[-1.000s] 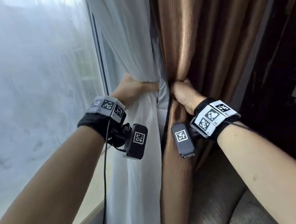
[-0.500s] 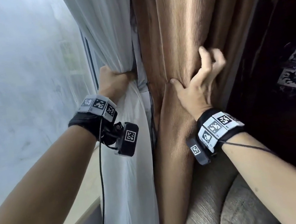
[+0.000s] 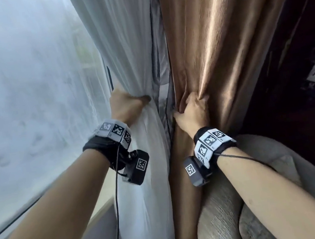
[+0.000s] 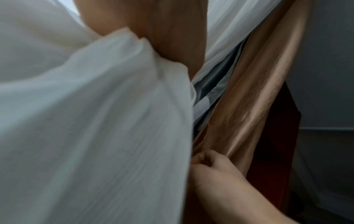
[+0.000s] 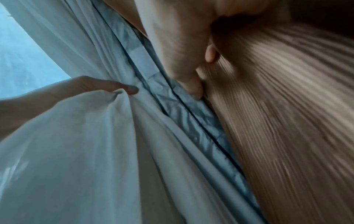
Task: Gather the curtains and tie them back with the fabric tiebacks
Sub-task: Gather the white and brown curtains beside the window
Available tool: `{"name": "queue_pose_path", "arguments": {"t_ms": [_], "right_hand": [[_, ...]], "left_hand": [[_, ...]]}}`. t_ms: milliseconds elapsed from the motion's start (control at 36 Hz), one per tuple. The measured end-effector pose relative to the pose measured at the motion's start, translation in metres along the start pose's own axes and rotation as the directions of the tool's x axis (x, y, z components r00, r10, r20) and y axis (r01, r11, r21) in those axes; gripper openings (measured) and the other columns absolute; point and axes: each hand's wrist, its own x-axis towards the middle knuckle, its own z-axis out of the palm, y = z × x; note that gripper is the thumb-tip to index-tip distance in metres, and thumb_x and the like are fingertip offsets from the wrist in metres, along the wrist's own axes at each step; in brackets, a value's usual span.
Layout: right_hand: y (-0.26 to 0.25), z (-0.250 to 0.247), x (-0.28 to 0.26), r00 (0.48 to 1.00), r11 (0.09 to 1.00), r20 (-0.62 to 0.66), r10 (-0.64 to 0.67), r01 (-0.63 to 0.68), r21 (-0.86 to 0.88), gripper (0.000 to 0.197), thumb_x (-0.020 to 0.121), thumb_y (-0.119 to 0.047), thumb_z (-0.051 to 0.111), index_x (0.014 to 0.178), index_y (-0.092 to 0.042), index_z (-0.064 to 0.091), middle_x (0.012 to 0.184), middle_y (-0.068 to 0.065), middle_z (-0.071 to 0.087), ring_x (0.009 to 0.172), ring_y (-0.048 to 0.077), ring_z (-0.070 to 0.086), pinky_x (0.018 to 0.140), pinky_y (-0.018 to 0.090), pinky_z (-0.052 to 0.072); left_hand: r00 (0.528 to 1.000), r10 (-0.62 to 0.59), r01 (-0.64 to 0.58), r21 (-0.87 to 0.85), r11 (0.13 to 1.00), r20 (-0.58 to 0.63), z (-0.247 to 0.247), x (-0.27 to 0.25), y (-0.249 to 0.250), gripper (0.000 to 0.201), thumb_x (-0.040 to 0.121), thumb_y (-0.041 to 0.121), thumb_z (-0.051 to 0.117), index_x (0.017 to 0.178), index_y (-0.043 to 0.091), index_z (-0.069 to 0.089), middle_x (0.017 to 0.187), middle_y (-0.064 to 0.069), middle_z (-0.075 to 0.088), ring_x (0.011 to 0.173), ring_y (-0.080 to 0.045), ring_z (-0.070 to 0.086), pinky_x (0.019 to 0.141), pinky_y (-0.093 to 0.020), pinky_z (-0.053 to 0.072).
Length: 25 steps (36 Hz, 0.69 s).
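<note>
Your left hand (image 3: 128,105) is gripping the white sheer curtain (image 3: 126,42), with the fingers curled around a gathered bunch of it so the cloth is pinching in at your fist and flaring out again below. That curtain is hanging just left of the brown curtain (image 3: 215,35), and a grey lining strip (image 3: 163,73) is showing in the narrow gap between the two. In the right wrist view your left thumb (image 5: 122,87) is pressing into the white folds just left of that grey strip.

Your right hand (image 3: 192,110) is clutching the brown curtain at about the same height as your left hand, fingers curled into its folds and the thumb lying along the curtain's left edge. The brown fabric is creasing toward your grip and falling straight down below it. In the left wrist view this hand (image 4: 212,166) is closing on the brown cloth just right of the white one.

A grey upholstered cushion (image 3: 223,211) is sitting below and right of the brown curtain, under your right forearm. To the left of the white curtain the window pane (image 3: 26,98) is glowing pale and hazy. I cannot make out any tieback.
</note>
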Motion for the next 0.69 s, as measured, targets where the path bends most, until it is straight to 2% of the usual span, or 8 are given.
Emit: {"name": "queue_pose_path", "arguments": {"t_ms": [111,278,333,389,444,528,583,694], "right_hand": [[0.004,0.002,0.002,0.99,0.99,0.075,-0.121,0.115,0.08,0.011,0.077,-0.016,0.07,0.084,-0.009,0.065,0.11,0.02,0.059,0.097,0.034,0.057,0.08,0.023,0.033],[0.007,-0.013,0.004,0.927,0.964,0.287,-0.243,0.197,0.179,0.019,0.076,-0.01,0.069,0.095,-0.011,0.073,0.094,0.008,0.074,0.089,0.017,0.067,0.075,0.02,0.046],[0.01,-0.018,0.004,0.923,0.955,0.301,-0.238,0.166,0.248,0.005,0.075,-0.011,0.072,0.074,-0.014,0.068,0.063,0.002,0.062,0.058,0.001,0.053,0.057,0.019,0.041],[0.017,-0.022,0.005,0.941,0.938,0.253,-0.226,0.14,0.316,0.029,0.075,-0.007,0.071,0.057,-0.019,0.052,0.045,-0.004,0.036,0.04,0.002,0.032,0.043,0.018,0.021],[0.027,-0.029,0.006,0.949,0.897,0.248,-0.195,0.07,0.436,0.036,0.077,-0.001,0.07,0.055,-0.016,0.045,0.046,-0.006,0.03,0.04,0.002,0.027,0.043,0.018,0.017],[0.034,-0.037,0.005,0.952,0.806,0.273,-0.137,-0.053,0.59,0.014,0.067,-0.003,0.067,0.066,0.0,0.054,0.058,-0.006,0.044,0.057,0.001,0.039,0.055,0.019,0.03],[0.037,-0.038,0.005,0.949,0.761,0.293,-0.116,-0.105,0.64,0.013,0.06,-0.006,0.061,0.073,-0.007,0.06,0.068,0.0,0.053,0.067,0.013,0.046,0.065,0.026,0.037],[0.037,-0.043,0.006,0.915,0.715,0.376,-0.145,-0.166,0.679,0.05,0.052,0.004,0.048,0.093,-0.02,0.062,0.073,-0.002,0.058,0.07,0.013,0.048,0.062,0.025,0.038]], "left_hand": [[0.997,-0.015,0.015,0.004,1.0,0.075,0.004,-0.007,-0.01,0.103,0.035,0.052,0.095,0.125,0.021,0.056,0.109,0.008,0.069,0.1,-0.011,0.066,0.088,-0.032,0.056],[0.992,0.053,-0.06,0.051,0.997,0.118,0.026,-0.015,-0.01,0.105,0.04,0.048,0.093,0.127,0.02,0.043,0.117,0.006,0.061,0.107,-0.013,0.058,0.091,-0.028,0.049],[0.993,0.092,-0.099,0.101,0.99,0.074,0.031,-0.012,-0.01,0.09,0.054,0.039,0.09,0.129,0.014,0.045,0.116,0.002,0.061,0.103,-0.016,0.057,0.085,-0.026,0.046],[0.993,0.117,-0.116,0.166,0.979,0.009,0.031,-0.007,-0.012,0.076,0.064,0.035,0.084,0.126,0.008,0.049,0.107,-0.003,0.062,0.093,-0.02,0.058,0.077,-0.023,0.044],[0.992,0.119,-0.107,0.201,0.974,-0.047,0.03,-0.001,-0.015,0.065,0.069,0.03,0.077,0.122,0.005,0.051,0.107,-0.011,0.064,0.093,-0.03,0.061,0.075,-0.028,0.047],[0.989,0.12,-0.095,0.24,0.966,-0.089,0.029,0.006,-0.018,0.055,0.074,0.022,0.07,0.122,0.002,0.05,0.109,-0.017,0.064,0.101,-0.037,0.061,0.081,-0.034,0.05],[0.986,0.126,-0.097,0.243,0.965,-0.107,0.028,0.007,-0.018,0.053,0.076,0.019,0.068,0.122,0.001,0.049,0.109,-0.017,0.064,0.101,-0.037,0.061,0.08,-0.033,0.048],[0.988,0.114,-0.091,0.21,0.974,-0.102,0.029,0.012,-0.02,0.055,0.074,0.018,0.069,0.122,0.003,0.048,0.11,-0.016,0.064,0.102,-0.036,0.061,0.083,-0.036,0.05]]}}
